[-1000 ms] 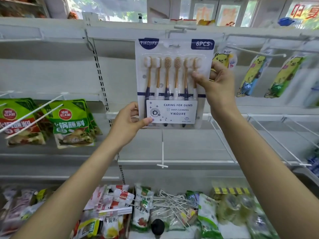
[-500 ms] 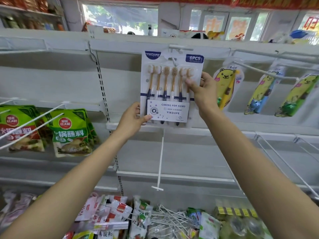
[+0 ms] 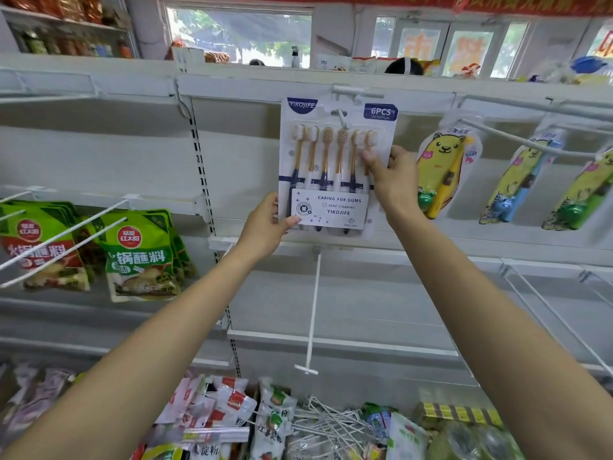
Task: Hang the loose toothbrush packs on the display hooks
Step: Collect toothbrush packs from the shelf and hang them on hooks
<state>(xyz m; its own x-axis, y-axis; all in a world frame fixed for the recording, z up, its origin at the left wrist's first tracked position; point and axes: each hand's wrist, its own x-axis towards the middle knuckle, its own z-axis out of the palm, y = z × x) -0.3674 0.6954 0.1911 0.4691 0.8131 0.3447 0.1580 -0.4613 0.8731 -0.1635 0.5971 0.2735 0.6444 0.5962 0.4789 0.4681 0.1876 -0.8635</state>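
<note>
Two hands on one pack: the white-carded six-piece toothbrush blister pack with orange-and-navy brushes (image 3: 335, 167) hangs flat against the white shelving back panel (image 3: 238, 154), up at 12 o'clock from centre. Its hang hole sits over the tip of the white wire display hook (image 3: 341, 114). Left hand (image 3: 265, 224) at the pack's 7 o'clock corner, thumb curled over the front of the card, remaining fingers behind, pinching it. Right hand (image 3: 391, 174) at the pack's 3 o'clock edge, fingers (image 3: 368, 157) curled onto the blister front, gripping the rim. At 3 o'clock, yellow bear-printed children's toothbrush packs (image 3: 441, 171) hang on neighbouring hooks. At 9 o'clock, green dipping-sauce pouches (image 3: 139, 257) hang on white pegs. At 6 o'clock, a bin holds loose white wire hooks (image 3: 325, 423) among mixed snack packets (image 3: 232, 410).
</note>
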